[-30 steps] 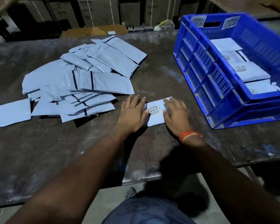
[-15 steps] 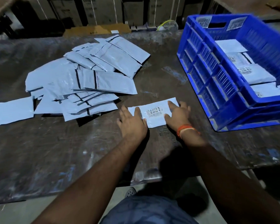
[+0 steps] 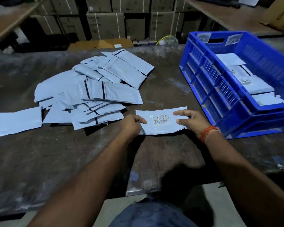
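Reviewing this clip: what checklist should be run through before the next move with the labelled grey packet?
1. The left hand pinches the left end of the flat grey plastic packet: ok.
2. The right hand grips its right end: ok.
3. The barcode label faces up, uncovered: ok.
4. The blue plastic crate has room above the labelled packets already inside: ok.
5. Packet's flap sealed: cannot tell.
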{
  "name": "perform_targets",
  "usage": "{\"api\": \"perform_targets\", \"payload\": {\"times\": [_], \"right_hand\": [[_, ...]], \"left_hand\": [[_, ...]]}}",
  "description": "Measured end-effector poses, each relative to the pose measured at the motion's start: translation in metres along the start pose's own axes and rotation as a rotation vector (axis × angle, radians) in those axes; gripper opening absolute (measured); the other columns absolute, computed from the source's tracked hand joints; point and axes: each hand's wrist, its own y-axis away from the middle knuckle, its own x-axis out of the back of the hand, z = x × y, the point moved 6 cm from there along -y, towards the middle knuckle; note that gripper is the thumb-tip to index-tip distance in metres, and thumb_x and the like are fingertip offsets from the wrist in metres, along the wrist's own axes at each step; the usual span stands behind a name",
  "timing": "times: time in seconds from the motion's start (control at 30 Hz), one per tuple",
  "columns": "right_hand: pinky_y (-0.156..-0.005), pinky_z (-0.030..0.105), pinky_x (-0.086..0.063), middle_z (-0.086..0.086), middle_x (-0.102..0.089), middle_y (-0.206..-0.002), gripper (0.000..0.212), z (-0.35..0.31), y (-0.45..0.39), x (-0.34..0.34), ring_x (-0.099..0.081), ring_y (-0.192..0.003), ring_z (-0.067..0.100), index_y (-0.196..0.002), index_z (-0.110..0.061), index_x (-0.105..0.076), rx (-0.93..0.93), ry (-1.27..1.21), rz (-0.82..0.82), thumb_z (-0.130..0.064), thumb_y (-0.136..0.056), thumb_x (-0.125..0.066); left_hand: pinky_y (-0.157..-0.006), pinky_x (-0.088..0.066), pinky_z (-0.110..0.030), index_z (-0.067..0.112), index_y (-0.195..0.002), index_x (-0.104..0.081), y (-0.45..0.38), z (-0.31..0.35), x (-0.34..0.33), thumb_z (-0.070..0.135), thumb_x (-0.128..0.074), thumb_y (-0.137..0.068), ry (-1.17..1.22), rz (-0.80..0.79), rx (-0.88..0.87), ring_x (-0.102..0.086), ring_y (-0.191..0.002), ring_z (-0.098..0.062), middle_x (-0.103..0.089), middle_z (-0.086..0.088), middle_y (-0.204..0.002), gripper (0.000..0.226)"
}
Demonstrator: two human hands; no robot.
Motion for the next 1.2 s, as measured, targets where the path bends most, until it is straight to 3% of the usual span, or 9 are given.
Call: {"api": "perform_targets", "payload": {"times": [0.1,0.17,0.23,0.33,0.4,0.67,0.87,1.0,1.2], "right_hand": [[-0.072,0.016,-0.050,0.005,-0.070,-0.103,0.030,-0.028,0.003,0.014,-0.065,-0.084,0.004,-0.112,-0.013,-0.073,0.109,0.028,0.064,0.005,-0.088,-0.066],[-0.082,0.023,-0.048,0.004,-0.069,-0.113,0.031,-0.055,0.004,0.028,-0.062,-0.102,0.009,-0.115,-0.015,-0.073,0.199,0.063,0.119,-0.001,-0.088,-0.069],[-0.073,0.024,-0.049,0.006,-0.070,-0.114,0.031,-0.084,0.006,0.042,-0.061,-0.089,0.011,-0.115,-0.015,-0.073,0.259,0.051,0.162,-0.005,-0.086,-0.071],[-0.048,0.016,-0.039,0.000,-0.067,-0.086,0.031,-0.125,0.010,0.074,-0.046,-0.047,0.000,-0.117,-0.006,-0.070,0.299,-0.022,0.219,0.003,-0.088,-0.066],[-0.040,0.015,-0.034,-0.004,-0.062,-0.069,0.028,-0.145,0.010,0.103,-0.039,-0.037,0.000,-0.115,-0.003,-0.070,0.309,-0.038,0.280,0.006,-0.089,-0.064],[-0.045,0.020,-0.030,0.007,-0.052,-0.068,0.023,-0.139,-0.015,0.228,-0.033,-0.045,0.013,-0.106,-0.010,-0.073,0.225,-0.060,0.397,0.002,-0.088,-0.066],[-0.038,0.012,-0.032,-0.010,-0.062,-0.053,0.031,-0.112,-0.043,0.322,-0.042,-0.036,-0.003,-0.116,-0.003,-0.066,0.216,-0.049,0.433,0.011,-0.089,-0.060],[-0.034,0.012,-0.029,-0.013,-0.050,-0.039,0.030,-0.098,-0.075,0.374,-0.035,-0.029,0.000,-0.113,0.001,-0.069,0.213,0.039,0.419,0.013,-0.088,-0.059],[-0.042,0.010,-0.039,-0.008,-0.057,-0.060,0.026,-0.087,-0.129,0.406,-0.046,-0.035,-0.004,-0.100,-0.006,-0.077,0.224,0.183,0.403,0.009,-0.083,-0.063]], "left_hand": [[-0.067,-0.055,-0.024,0.023,-0.083,-0.077,-0.009,0.027,0.025,0.013,-0.071,-0.075,0.210,0.030,-0.111,-0.068,-0.068,-0.014,-0.076,0.000,-0.079,0.014],[-0.074,-0.062,-0.035,0.021,-0.090,-0.076,-0.014,0.057,0.039,0.020,-0.081,-0.071,0.307,0.029,-0.232,-0.073,-0.080,-0.019,-0.077,-0.003,-0.088,0.019],[-0.076,-0.062,-0.032,0.021,-0.099,-0.076,-0.018,0.088,0.047,0.013,-0.082,-0.076,0.343,0.015,-0.313,-0.069,-0.104,-0.024,-0.073,-0.005,-0.108,0.025],[-0.084,-0.059,-0.026,0.020,-0.110,-0.075,-0.015,0.140,0.052,0.008,-0.079,-0.081,0.366,-0.039,-0.425,-0.060,-0.120,-0.016,-0.070,0.000,-0.119,0.031],[-0.088,-0.060,-0.033,0.021,-0.110,-0.075,-0.013,0.171,0.050,0.016,-0.081,-0.076,0.362,-0.061,-0.472,-0.061,-0.119,-0.015,-0.071,0.000,-0.116,0.035],[-0.083,-0.062,-0.046,0.019,-0.098,-0.074,-0.020,0.282,-0.013,0.020,-0.074,-0.061,0.367,-0.118,-0.485,-0.073,-0.094,-0.028,-0.073,-0.013,-0.100,0.037],[-0.080,-0.063,-0.041,0.022,-0.098,-0.075,-0.043,0.344,-0.094,0.015,-0.078,-0.068,0.273,-0.042,-0.478,-0.072,-0.090,-0.016,-0.071,-0.004,-0.097,0.031],[-0.071,-0.054,-0.022,0.024,-0.102,-0.075,-0.058,0.373,-0.136,0.008,-0.077,-0.078,0.110,0.056,-0.444,-0.059,-0.059,-0.005,-0.065,0.006,-0.073,0.028],[-0.079,-0.063,-0.038,0.020,-0.093,-0.077,-0.090,0.393,-0.165,-0.004,-0.075,-0.078,-0.034,0.164,-0.288,-0.074,-0.083,-0.022,-0.071,0.001,-0.087,0.028]]}}
